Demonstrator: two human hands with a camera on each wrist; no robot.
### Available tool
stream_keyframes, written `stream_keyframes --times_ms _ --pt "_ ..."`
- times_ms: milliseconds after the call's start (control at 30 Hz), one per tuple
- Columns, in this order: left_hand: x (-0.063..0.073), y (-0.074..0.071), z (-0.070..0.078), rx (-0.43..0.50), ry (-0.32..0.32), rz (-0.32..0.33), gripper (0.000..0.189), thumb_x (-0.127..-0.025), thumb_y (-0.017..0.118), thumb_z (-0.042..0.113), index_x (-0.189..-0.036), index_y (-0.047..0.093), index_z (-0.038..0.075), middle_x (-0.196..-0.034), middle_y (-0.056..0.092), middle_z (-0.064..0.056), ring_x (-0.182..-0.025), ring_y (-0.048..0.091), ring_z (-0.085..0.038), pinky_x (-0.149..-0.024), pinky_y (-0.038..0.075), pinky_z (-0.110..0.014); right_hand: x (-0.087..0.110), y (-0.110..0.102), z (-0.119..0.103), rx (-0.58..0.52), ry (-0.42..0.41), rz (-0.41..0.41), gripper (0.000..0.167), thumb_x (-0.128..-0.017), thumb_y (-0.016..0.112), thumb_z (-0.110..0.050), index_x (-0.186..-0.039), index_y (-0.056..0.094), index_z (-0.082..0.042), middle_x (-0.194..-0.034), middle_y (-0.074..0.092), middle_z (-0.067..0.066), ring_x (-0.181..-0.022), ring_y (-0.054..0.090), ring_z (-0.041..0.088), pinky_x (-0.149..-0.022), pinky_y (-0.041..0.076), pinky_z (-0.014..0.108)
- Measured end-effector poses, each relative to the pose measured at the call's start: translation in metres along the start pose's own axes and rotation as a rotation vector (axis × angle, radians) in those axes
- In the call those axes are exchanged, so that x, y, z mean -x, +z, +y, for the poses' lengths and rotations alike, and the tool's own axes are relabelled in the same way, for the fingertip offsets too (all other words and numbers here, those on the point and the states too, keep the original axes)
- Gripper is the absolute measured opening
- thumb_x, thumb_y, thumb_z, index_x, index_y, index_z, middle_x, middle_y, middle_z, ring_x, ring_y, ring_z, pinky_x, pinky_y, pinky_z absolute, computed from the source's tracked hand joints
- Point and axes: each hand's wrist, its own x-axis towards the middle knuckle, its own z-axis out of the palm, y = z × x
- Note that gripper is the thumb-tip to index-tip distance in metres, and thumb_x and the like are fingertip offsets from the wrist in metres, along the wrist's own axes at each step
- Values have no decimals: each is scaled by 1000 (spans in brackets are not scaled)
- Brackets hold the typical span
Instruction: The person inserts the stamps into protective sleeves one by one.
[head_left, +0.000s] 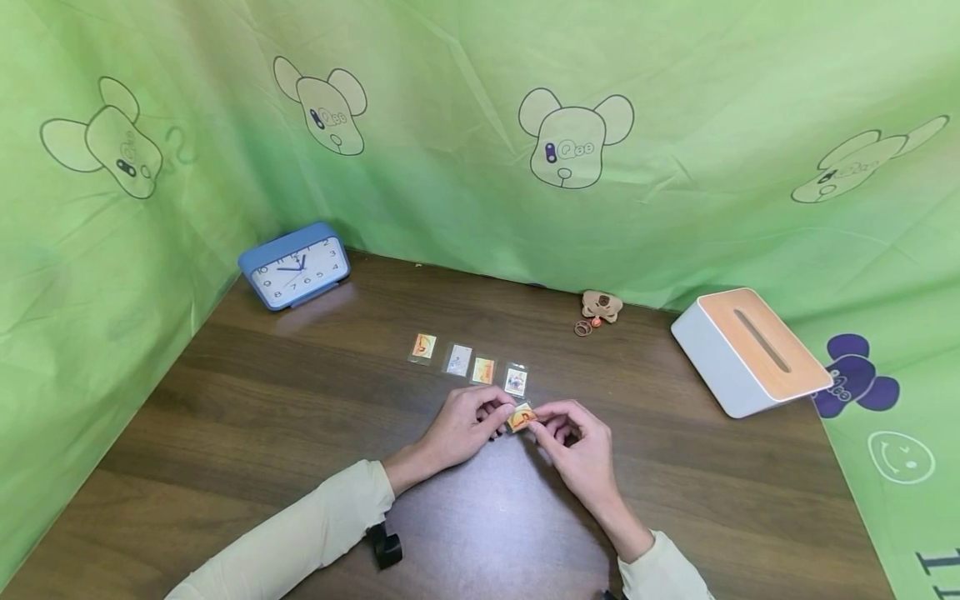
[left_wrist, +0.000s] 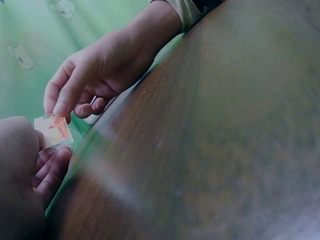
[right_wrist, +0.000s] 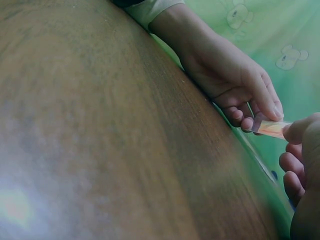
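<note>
Both hands hold one small orange-and-yellow stamp (head_left: 520,417) in a clear sleeve, a little above the table. My left hand (head_left: 467,423) pinches its left edge between thumb and fingers. At the opposite edge, my right hand (head_left: 581,454) pinches it the same way. The left wrist view shows the stamp (left_wrist: 56,131) tilted between the two hands; in the right wrist view the stamp (right_wrist: 271,128) is seen nearly edge-on. Just beyond the hands lie an orange stamp (head_left: 423,346), a pale blue stamp (head_left: 458,360), a yellow stamp (head_left: 483,371) and a white stamp (head_left: 516,381), all in sleeves.
A blue alarm clock (head_left: 295,265) stands at the back left of the wooden table (head_left: 225,433). At the back right are a brown bear-shaped keychain (head_left: 602,307) and a white tissue box (head_left: 720,358) with a wooden lid. Green printed cloth (head_left: 450,167) hangs behind.
</note>
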Motion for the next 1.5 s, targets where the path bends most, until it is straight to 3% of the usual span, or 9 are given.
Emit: stream_keyframes --times_ms 300,500,767,1000,1167,1500 --pt "0 0 2 13 -19 -10 9 -108 71 5 -108 79 1 -90 77 -7 -70 71 -9 -64 63 -28 1 1 0 12 2 19 26 -85 88 14 -102 81 -4 -81 74 9 -69 63 4 -58 49 14" --pt "0 1 2 30 -29 -18 9 -109 70 5 -107 78 0 -89 77 -8 -70 73 -10 -65 64 -28 1 -1 1 -13 72 32 32 -86 87 13 -115 78 0 -89 78 12 -74 68 5 -62 52 14" --pt "0 2 3 46 -43 -36 10 -109 71 6 -106 79 2 -91 79 -8 -74 76 -13 -69 65 -27 2 -1 1 -20 128 7 13 -91 85 9 -96 81 -3 -74 74 11 -61 63 7 -51 48 16" --pt "1 1 4 -34 -29 -41 7 -107 74 7 -109 80 6 -94 78 -3 -78 72 -8 -72 63 -25 0 -2 -1 -68 152 27 7 -93 81 11 -97 78 6 -74 73 18 -59 63 7 -49 49 17" --pt "3 0 3 -84 -3 -39 8 -104 77 8 -112 80 7 -99 77 -2 -85 69 -5 -77 62 -24 -2 -4 2 -68 139 72 9 -94 80 12 -98 79 5 -75 73 14 -61 63 5 -52 49 16" --pt "14 -7 3 -46 32 -40 12 -103 77 7 -115 79 5 -101 75 -2 -88 68 -6 -78 61 -24 -15 -11 9 -13 120 90 9 -94 81 11 -98 81 3 -78 74 15 -64 63 5 -56 50 14"
